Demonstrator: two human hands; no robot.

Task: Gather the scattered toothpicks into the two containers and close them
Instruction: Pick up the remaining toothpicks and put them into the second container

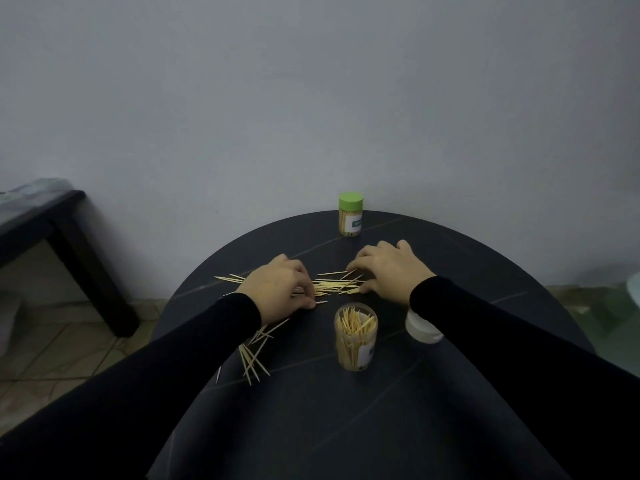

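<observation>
Pale wooden toothpicks (334, 285) lie in a loose pile on the round black table (346, 427), between my two hands. My left hand (280, 289) sits on the pile's left end with its fingers curled over some of the sticks. My right hand (388, 271) rests on the right end, fingers spread and bent, fingertips touching the sticks. A second cluster of toothpicks (254, 358) lies below my left forearm. An open clear container (355, 337) stands upright, partly filled with toothpicks. Its white lid (420, 329) lies half hidden under my right sleeve. A closed container with a green lid (350, 214) stands at the table's far edge.
The table's back edge meets a grey wall. A dark bench or low table (69, 244) stands at the left over a tiled floor (52, 358). A greenish object (633, 289) shows at the right edge of the frame.
</observation>
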